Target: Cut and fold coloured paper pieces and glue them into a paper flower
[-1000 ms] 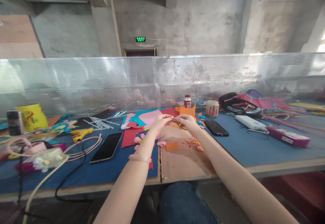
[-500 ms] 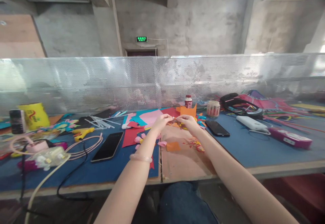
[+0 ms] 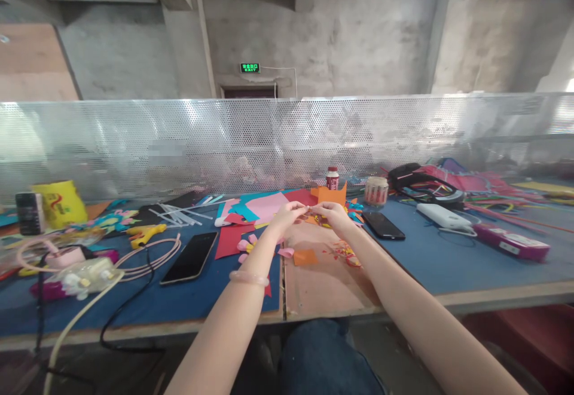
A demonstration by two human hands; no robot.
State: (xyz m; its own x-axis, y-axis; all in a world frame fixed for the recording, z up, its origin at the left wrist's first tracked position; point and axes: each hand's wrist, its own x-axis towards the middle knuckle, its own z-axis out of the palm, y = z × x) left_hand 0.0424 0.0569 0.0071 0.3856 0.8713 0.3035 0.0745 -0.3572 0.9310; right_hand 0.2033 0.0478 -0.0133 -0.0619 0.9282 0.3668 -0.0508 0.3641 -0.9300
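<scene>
Both hands meet over the far part of the bare board (image 3: 329,287), fingertips pinched together. My left hand (image 3: 287,216) and my right hand (image 3: 330,211) close on a small orange-red piece between them, too small to make out. Under and behind the fingers lie coloured paper sheets, a pink one (image 3: 269,207) among them. An upright folded orange paper (image 3: 335,193) stands just beyond my right hand. Nearer me on the board are an orange paper square (image 3: 305,257) and small red and yellow scraps (image 3: 345,254). A pink paper flower (image 3: 247,245) lies left of my left wrist.
Left are a black phone (image 3: 191,257), a yellow glue gun (image 3: 146,235), white glue sticks (image 3: 177,216) and cables. Right are another phone (image 3: 384,226), a jar (image 3: 376,192), a white power bank (image 3: 443,217) and a purple box (image 3: 511,242). A perforated metal screen (image 3: 201,144) stands behind.
The fingertips have shifted slightly against each other around the small piece. The arms and the things on the table stay where they were.
</scene>
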